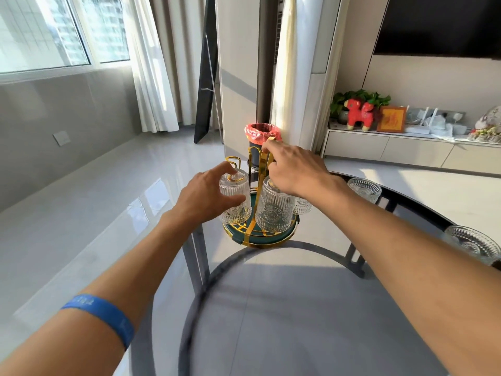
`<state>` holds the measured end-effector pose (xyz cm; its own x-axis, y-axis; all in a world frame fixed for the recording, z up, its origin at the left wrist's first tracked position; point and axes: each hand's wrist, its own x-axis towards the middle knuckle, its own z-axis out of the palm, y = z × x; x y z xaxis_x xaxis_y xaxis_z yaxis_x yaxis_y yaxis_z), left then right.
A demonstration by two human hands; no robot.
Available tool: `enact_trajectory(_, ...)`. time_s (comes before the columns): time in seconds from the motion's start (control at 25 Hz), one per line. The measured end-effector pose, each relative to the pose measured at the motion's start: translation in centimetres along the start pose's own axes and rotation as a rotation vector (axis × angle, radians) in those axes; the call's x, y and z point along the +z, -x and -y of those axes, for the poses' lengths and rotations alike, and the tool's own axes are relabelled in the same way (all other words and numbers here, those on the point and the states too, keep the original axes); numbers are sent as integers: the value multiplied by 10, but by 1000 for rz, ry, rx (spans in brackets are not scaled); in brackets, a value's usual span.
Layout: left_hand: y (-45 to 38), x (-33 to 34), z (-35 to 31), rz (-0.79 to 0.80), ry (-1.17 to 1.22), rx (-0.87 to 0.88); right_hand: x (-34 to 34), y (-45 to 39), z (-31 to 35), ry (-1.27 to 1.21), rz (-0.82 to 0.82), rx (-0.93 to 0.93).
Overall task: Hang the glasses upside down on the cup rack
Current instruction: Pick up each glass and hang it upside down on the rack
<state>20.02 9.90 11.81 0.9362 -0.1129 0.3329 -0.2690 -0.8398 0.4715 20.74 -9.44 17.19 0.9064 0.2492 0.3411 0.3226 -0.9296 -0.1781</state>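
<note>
On the round glass-topped table (311, 280), the left hand (206, 196) grips a ribbed clear glass (235, 198) inverted on the gold wire cup rack (259, 185); the right hand (295, 169) pinches the rack's top; behind stands a pink-lined bin (259, 137).

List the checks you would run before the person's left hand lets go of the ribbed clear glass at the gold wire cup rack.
1. Ribbed clear glass in the left hand is upside down: ok.
2. A gold hook shows through that glass's upturned base, but whether the hook bears the glass: cannot tell.
3. Right hand steadies the gold wire cup rack at its top handle: ok.
4. Second ribbed glass hangs inverted beside it, apart from the first: ok.
5. Rack's green round tray sits fully on the glass table: ok.
6. Two upright glasses remain at the table's right edge: not ok.
</note>
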Motion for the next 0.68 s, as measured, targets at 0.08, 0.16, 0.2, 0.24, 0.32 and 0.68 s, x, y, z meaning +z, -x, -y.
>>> enact_trajectory(0.08,1,-2,-4,26,-89,-7,5,2,0,-4,25,-5)
enact_trajectory(0.16,3,-4,-9,34,-187,-8,8,4,2,-26,74,9)
enact_trajectory(0.2,4,-6,-12,39,-209,-14,9,2,3,-42,95,18)
enact_trajectory(0.24,4,-9,-17,54,-222,-28,7,1,4,-54,120,23)
enact_trajectory(0.32,7,-13,-28,120,-281,-67,-1,3,3,-96,153,31)
enact_trajectory(0.68,113,69,-103,-223,-86,174,13,222,-11,-412,-106,189)
